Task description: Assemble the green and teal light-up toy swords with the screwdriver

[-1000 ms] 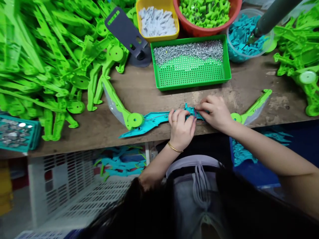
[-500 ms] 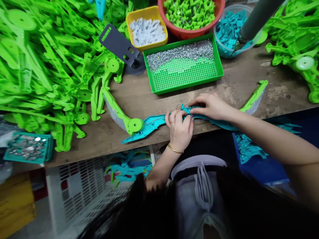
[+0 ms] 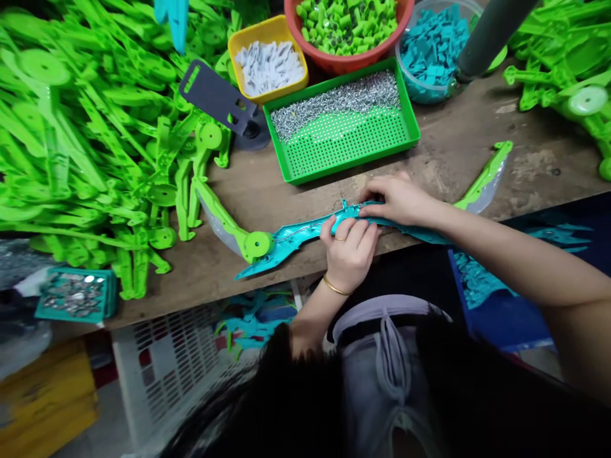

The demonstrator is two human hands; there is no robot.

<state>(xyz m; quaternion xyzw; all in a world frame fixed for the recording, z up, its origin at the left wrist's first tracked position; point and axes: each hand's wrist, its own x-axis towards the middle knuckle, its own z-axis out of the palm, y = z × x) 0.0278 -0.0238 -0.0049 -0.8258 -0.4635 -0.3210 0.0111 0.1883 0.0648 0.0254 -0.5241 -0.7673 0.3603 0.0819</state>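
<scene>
A bow-shaped plastic toy lies along the table's front edge, with a blue body and curved green-and-grey arms at its left end and right end. Along the body's left half runs a thin cord or wire. My left hand grips the middle of the body from the near side, fingers bent over its edge. Just right of it, my right hand has its thumb and fingers closed at the body's middle; what lies between its fingertips is hidden. A small blue peg sticks up beside both hands.
A green tray of small screws stands behind the toy. Around it are a yellow tub, a red bowl and a clear tub of blue pieces. Green parts pile up leftward; a dark tool hangs at upper right.
My left hand has shifted slightly right along the blue body, uncovering more of its middle. My right hand stays at almost the same spot. The whole view has tilted and shifted a little.
</scene>
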